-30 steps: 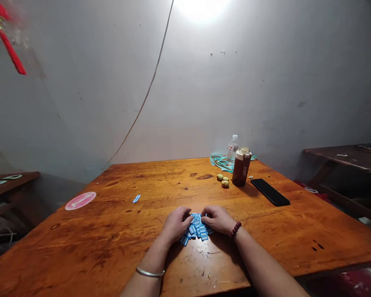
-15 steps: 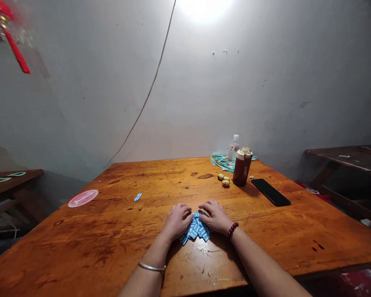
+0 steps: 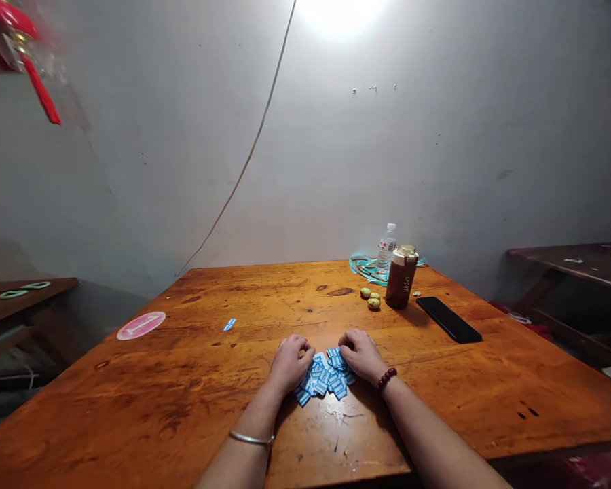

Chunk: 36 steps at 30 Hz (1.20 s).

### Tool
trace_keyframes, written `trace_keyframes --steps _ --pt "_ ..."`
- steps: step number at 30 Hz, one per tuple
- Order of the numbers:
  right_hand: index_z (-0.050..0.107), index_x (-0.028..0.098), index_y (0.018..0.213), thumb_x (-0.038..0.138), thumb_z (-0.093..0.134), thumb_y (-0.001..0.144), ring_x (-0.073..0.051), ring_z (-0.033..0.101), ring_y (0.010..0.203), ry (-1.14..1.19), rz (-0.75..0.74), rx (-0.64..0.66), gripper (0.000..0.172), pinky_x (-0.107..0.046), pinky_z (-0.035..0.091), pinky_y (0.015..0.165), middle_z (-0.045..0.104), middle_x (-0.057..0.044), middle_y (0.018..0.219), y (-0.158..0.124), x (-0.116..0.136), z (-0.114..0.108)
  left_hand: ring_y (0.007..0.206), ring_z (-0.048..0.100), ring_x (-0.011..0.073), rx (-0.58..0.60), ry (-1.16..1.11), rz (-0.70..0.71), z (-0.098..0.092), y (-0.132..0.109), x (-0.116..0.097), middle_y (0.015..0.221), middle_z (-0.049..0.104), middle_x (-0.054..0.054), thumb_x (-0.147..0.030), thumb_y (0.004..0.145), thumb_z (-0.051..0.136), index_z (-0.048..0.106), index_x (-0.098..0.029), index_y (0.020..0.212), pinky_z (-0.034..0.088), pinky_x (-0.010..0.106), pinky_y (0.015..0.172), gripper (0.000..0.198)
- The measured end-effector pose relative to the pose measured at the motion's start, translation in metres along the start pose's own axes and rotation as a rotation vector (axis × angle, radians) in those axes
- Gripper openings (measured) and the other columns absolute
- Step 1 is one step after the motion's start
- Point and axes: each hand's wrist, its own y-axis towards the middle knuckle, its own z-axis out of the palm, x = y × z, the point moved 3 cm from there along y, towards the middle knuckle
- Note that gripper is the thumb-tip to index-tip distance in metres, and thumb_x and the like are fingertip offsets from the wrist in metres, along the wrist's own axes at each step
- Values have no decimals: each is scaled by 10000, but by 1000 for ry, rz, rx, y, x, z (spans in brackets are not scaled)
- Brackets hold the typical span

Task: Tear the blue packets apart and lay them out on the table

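A heap of small blue-and-white striped tags (image 3: 324, 379) lies near the front of the orange wooden table (image 3: 224, 394). My left hand (image 3: 291, 363), fingers curled, rests on the heap's left side. My right hand (image 3: 360, 354), also curled, with a bead bracelet at the wrist, touches the heap's right side. Whether either hand pinches a tag is hidden by the fingers. One loose blue tag (image 3: 229, 324) lies apart, to the far left of the hands.
A brown bottle (image 3: 400, 276), a clear water bottle (image 3: 385, 247), small green fruits (image 3: 371, 297), teal cord (image 3: 366, 267) and a black phone (image 3: 449, 319) sit at the far right. A pink round sticker (image 3: 141, 325) lies at the left edge. Benches flank the table.
Both hands have shifted slightly apart, so more of the blue tag heap shows between them. The view has drifted a little.
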Motion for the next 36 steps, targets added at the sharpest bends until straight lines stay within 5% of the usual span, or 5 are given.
trace_keyframes --steps 6,16,24,31,36 --pt "590 237 892 251 541 705 -171 446 898 12 -212 113 195 -291 292 780 548 -18 929 -9 22 9 1013 425 213 106 -38 87 4 -6 -4 1064 520 38 -320 675 548 607 -256 873 302 340 847 215" --pt "609 217 819 329 495 752 -180 447 891 -21 -121 107 173 -321 282 785 553 -40 909 -8 17 8 730 513 142 -113 -256 -94 1 6 14 742 569 22 -182 696 464 579 -166 704 382 263 692 116" --pt "537 265 1024 368 591 667 -203 384 995 -11 -339 156 375 -345 236 854 490 -41 1056 -22 48 7 683 540 131 -196 -345 -147 -3 6 19 711 588 18 -233 727 425 567 -156 714 412 240 638 162" --pt "587 203 701 240 578 677 -153 446 824 37 -250 170 45 -300 274 782 539 -1 816 -20 45 17 650 544 130 -208 -384 -174 -5 5 15 665 591 9 -238 710 443 569 -155 683 421 236 617 154" --pt "588 179 604 277 459 769 -135 486 738 154 -153 171 231 -261 318 735 578 3 692 -11 31 12 642 542 128 -207 -402 -177 -5 5 15 669 598 10 -247 711 441 571 -157 688 414 232 603 159"
